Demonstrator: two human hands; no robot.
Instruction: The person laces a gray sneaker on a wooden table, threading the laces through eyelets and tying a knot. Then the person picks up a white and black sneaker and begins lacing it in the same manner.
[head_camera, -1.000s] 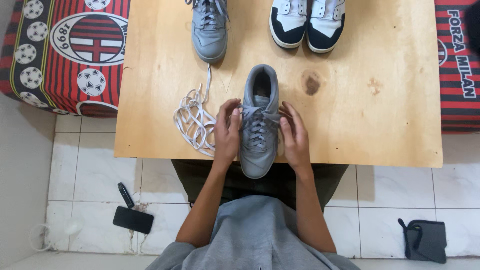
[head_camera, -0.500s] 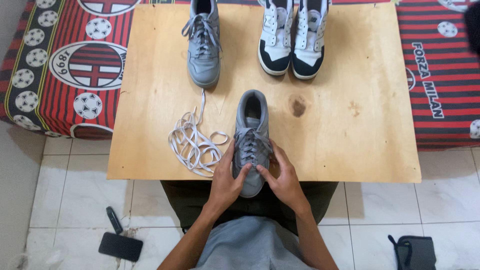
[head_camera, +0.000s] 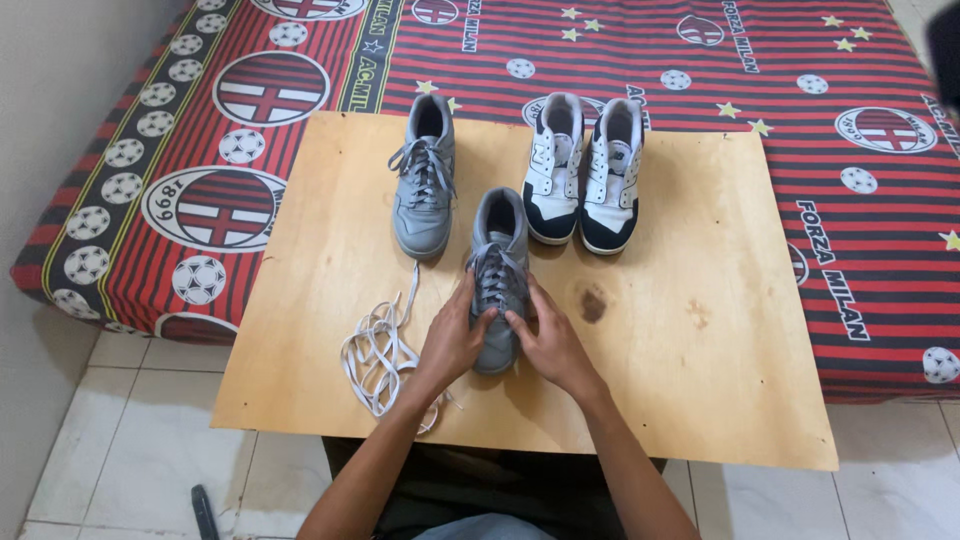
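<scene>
Resting between both hands (head_camera: 505, 340), grey sneaker (head_camera: 498, 262)

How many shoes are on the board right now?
4. One grey shoe sits between both hands near the front; a second grey shoe stands behind it to the left; a white-and-black pair stands side by side at the back.
</scene>
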